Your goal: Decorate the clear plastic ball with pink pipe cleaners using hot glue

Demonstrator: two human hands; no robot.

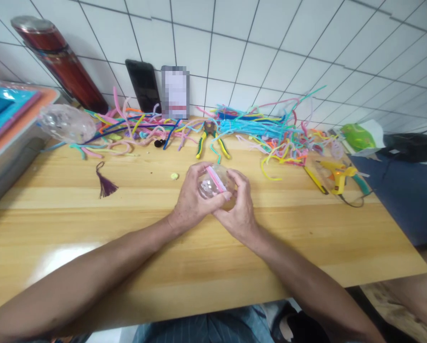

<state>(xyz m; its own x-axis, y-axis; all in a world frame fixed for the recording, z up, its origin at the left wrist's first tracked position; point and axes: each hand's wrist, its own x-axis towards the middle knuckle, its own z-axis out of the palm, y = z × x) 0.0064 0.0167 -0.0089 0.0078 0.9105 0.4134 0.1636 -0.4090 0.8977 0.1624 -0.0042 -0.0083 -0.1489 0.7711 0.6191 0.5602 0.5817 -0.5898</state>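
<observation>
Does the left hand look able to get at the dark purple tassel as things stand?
Probably yes. The left hand would first have to leave the clear ball, which the right hand also holds, but only a small yellow piece lies near the way to the tassel.

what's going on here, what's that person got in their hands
A person is holding a clear round ball with a pink band above a light wooden table, with the left hand on one side and the right hand on the other. Behind it lie pliers with yellow-and-green handles and heaps of multicoloured fuzzy craft stems. A dark purple tassel lies off to the left, and a yellow glue gun is to the right.
</observation>
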